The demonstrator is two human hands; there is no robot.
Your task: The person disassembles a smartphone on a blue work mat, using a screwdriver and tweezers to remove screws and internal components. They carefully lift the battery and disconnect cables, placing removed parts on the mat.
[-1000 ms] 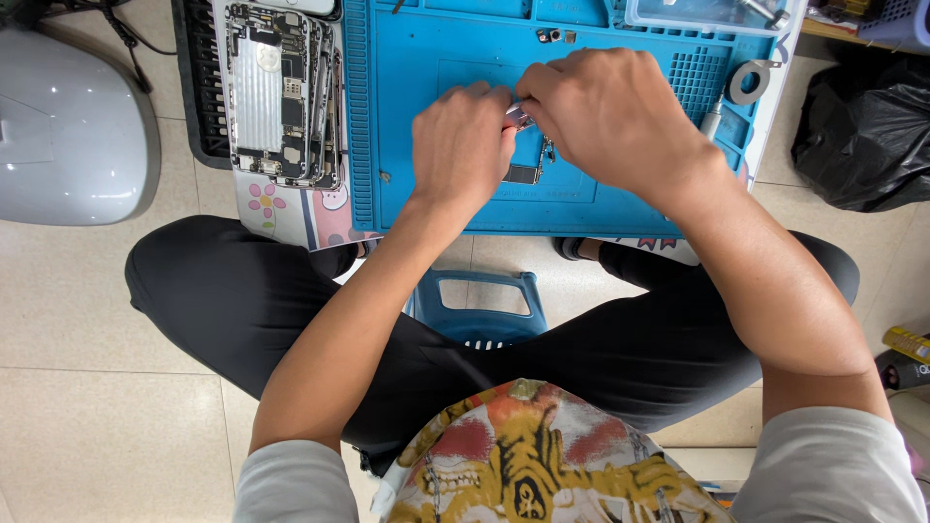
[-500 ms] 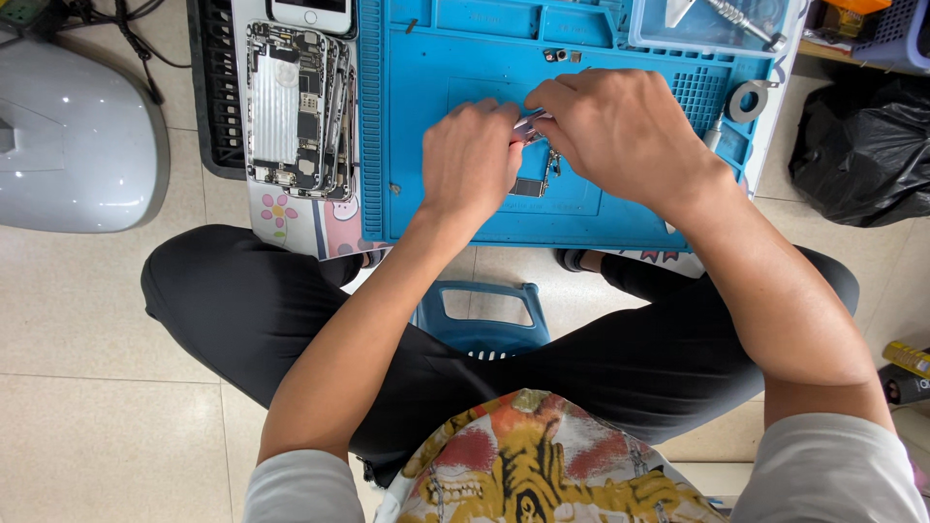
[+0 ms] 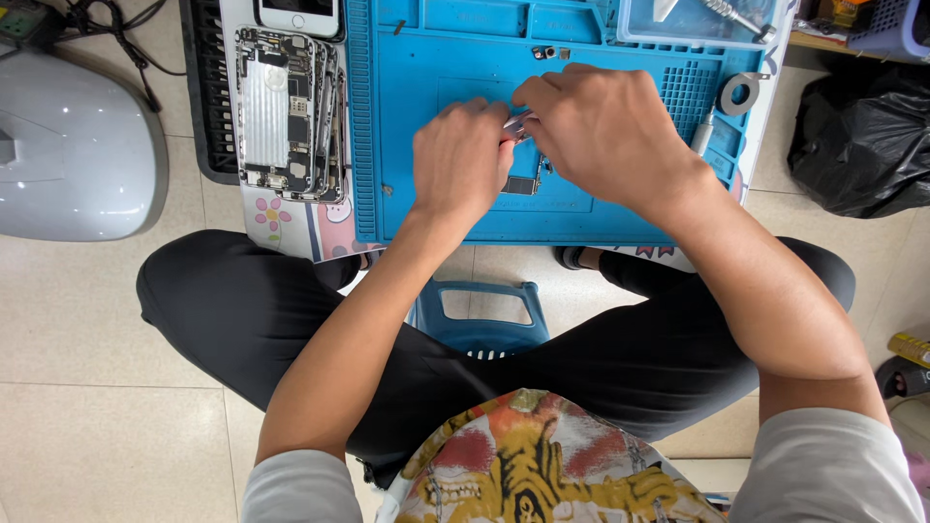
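Note:
On the blue repair mat (image 3: 417, 145) both hands meet over a small dark phone part (image 3: 520, 184). My left hand (image 3: 461, 160) is closed and presses down beside the part. My right hand (image 3: 605, 131) is closed on a thin metal tool (image 3: 515, 124), whose silvery end shows between the two hands. Most of the part and the tool tip are hidden under the fingers.
An opened phone body (image 3: 287, 111) lies left of the mat, with another phone (image 3: 296, 15) above it. A grey rounded case (image 3: 73, 145) sits far left. A tape roll (image 3: 739, 94) and clear tray (image 3: 697, 21) are at the mat's right. A black bag (image 3: 862, 145) lies right, a blue stool (image 3: 480, 315) below.
The view has shifted, so the mat and hands sit a little higher and to the right in the frame. The hands stay together over the part.

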